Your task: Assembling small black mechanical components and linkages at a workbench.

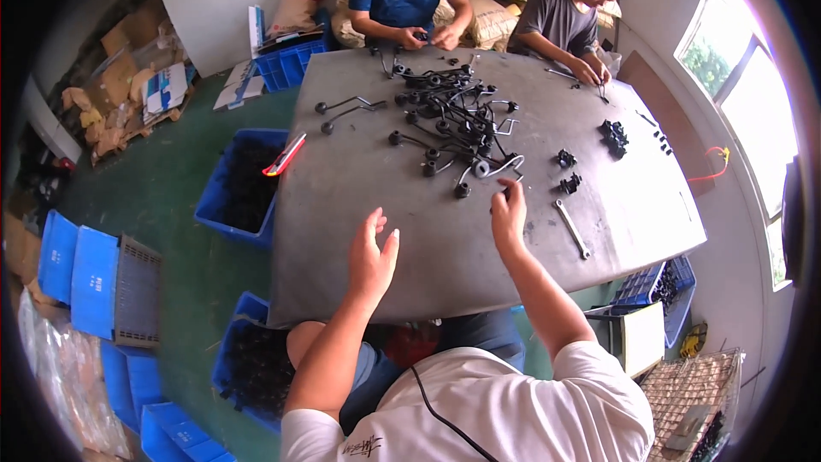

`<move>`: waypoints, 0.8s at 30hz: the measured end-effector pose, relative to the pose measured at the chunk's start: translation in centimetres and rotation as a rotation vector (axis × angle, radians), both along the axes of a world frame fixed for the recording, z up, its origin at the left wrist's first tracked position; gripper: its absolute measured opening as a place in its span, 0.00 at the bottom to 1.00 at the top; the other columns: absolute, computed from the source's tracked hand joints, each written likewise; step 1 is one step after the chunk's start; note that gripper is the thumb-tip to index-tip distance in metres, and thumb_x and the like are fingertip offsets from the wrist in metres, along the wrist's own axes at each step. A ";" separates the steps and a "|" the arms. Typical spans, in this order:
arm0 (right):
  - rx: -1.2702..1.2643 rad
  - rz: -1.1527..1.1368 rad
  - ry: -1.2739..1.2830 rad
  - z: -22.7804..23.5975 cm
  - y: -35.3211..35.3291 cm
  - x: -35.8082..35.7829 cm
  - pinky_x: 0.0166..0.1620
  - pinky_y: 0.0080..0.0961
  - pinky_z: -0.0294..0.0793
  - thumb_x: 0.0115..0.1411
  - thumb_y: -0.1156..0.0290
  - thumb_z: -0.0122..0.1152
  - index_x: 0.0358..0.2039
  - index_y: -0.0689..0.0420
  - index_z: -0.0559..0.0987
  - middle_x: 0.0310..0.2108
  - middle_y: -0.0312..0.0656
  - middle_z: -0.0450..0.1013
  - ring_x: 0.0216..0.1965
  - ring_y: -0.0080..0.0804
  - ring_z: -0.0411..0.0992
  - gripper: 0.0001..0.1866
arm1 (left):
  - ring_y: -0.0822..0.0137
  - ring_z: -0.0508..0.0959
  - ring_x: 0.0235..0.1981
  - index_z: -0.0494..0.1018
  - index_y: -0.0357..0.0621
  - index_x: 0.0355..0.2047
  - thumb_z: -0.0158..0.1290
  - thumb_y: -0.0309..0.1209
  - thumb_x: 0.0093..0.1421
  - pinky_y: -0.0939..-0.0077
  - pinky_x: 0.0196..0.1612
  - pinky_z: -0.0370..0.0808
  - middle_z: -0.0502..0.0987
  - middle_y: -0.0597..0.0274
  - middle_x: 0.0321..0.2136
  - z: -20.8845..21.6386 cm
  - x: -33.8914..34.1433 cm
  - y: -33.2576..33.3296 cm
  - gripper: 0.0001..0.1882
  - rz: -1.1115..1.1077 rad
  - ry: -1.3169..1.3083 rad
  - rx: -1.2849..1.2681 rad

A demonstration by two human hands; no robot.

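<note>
My left hand (373, 255) hovers over the near part of the grey-covered table (428, 265), thumb and fingers apart, with nothing in it. At the near edge of the pile of bent metal rods with black round ends (453, 115), my right hand (509, 216) has its fingers curled together. Something small and dark shows between them, too little to name. Just beyond those fingertips lies a bent silver rod (513, 162). To the right of this hand are small black part clusters (570, 182) and a combination wrench (571, 229).
Two people (406, 0) (564, 26) handle small parts across the table. A red-and-white knife (285, 156) rests at the left edge. Blue crates of black parts (231, 197) stand on the floor at left. More black parts (613, 139) lie at the table's right.
</note>
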State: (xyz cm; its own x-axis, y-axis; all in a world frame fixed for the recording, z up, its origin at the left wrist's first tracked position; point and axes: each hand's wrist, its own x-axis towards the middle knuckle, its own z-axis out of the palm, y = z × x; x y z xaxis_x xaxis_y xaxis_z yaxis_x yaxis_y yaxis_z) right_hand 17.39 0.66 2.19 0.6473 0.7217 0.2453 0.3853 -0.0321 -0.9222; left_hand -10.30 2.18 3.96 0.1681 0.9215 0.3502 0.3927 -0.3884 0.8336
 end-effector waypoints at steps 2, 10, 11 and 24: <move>0.030 0.177 0.000 0.4 -3.1 -2.4 0.38 0.26 0.70 0.54 0.79 0.53 0.50 0.58 0.73 0.26 0.39 0.65 0.29 0.28 0.65 0.20 | 0.52 0.77 0.48 0.66 0.40 0.58 0.59 0.31 0.59 0.60 0.52 0.74 0.76 0.48 0.48 0.0 1.0 -0.4 0.27 -0.044 -0.007 0.033; -0.012 0.075 -0.887 2.3 -3.1 4.4 0.55 0.42 0.70 0.55 0.68 0.66 0.52 0.52 0.74 0.50 0.46 0.73 0.53 0.48 0.69 0.23 | 0.43 0.71 0.50 0.64 0.37 0.59 0.59 0.35 0.58 0.52 0.54 0.68 0.71 0.44 0.50 -2.5 1.5 -2.0 0.31 -0.140 0.421 0.302; -0.097 -0.107 -0.883 1.9 -2.6 9.0 0.58 0.42 0.68 0.55 0.68 0.65 0.52 0.52 0.75 0.53 0.46 0.71 0.56 0.48 0.67 0.23 | 0.43 0.71 0.50 0.64 0.37 0.59 0.59 0.35 0.58 0.52 0.54 0.68 0.71 0.44 0.50 -2.7 1.5 -2.0 0.31 -0.144 0.423 0.310; -0.119 0.074 -0.441 1.1 -3.0 10.5 0.44 0.40 0.76 0.51 0.70 0.64 0.42 0.59 0.73 0.37 0.51 0.75 0.39 0.50 0.76 0.18 | 0.50 0.73 0.52 0.67 0.41 0.58 0.50 0.20 0.51 0.56 0.55 0.70 0.76 0.48 0.48 -3.5 -1.2 2.0 0.31 -0.079 0.497 0.228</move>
